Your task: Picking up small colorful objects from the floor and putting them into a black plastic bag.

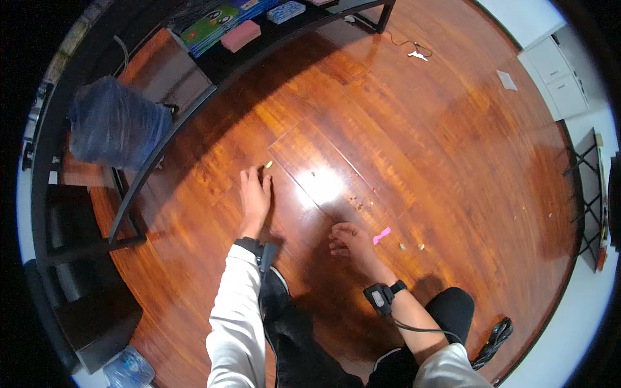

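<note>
My left hand [255,196] reaches low over the wooden floor, its fingers apart, and a small pale yellow-green scrap [269,165] lies just past its fingertips. To the right, my right hand [350,242] hovers with curled fingers; whether it holds something small cannot be made out. A pink strip [382,235] lies beside that hand, with two small beige pieces [411,247] a little farther right. Beyond the right hand, small brown and reddish crumbs [358,203] are scattered on the boards. Both wrists wear black strapped devices with cables.
A black-edged table [271,41] bearing books and packs curves across the upper left. Under it stands a plastic-wrapped bundle [119,123]. A black folded bag [493,342] lies at lower right, a white paper [507,80] at upper right, near white cabinets [553,77].
</note>
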